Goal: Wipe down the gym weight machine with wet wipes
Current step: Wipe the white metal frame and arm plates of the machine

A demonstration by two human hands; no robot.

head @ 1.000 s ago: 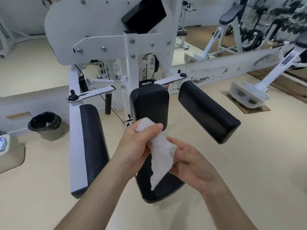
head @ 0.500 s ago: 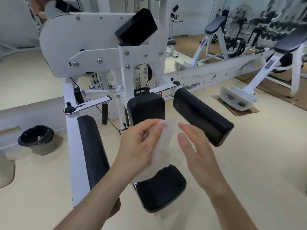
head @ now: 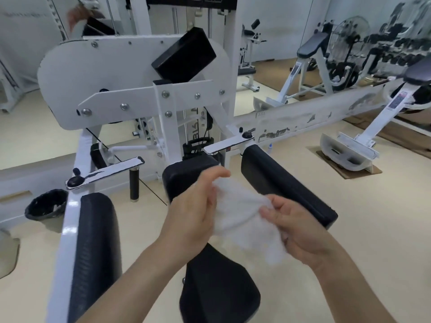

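Unfolding the wet wipe (head: pixel 242 215), right hand (head: pixel 300 229) rejoins left hand (head: pixel 196 213), fingers (head: pixel 271 206) pinching its edges; wiping seems next

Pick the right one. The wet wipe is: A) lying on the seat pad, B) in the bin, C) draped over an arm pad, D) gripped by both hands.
D: the left hand and the right hand both grip the wet wipe in the air.
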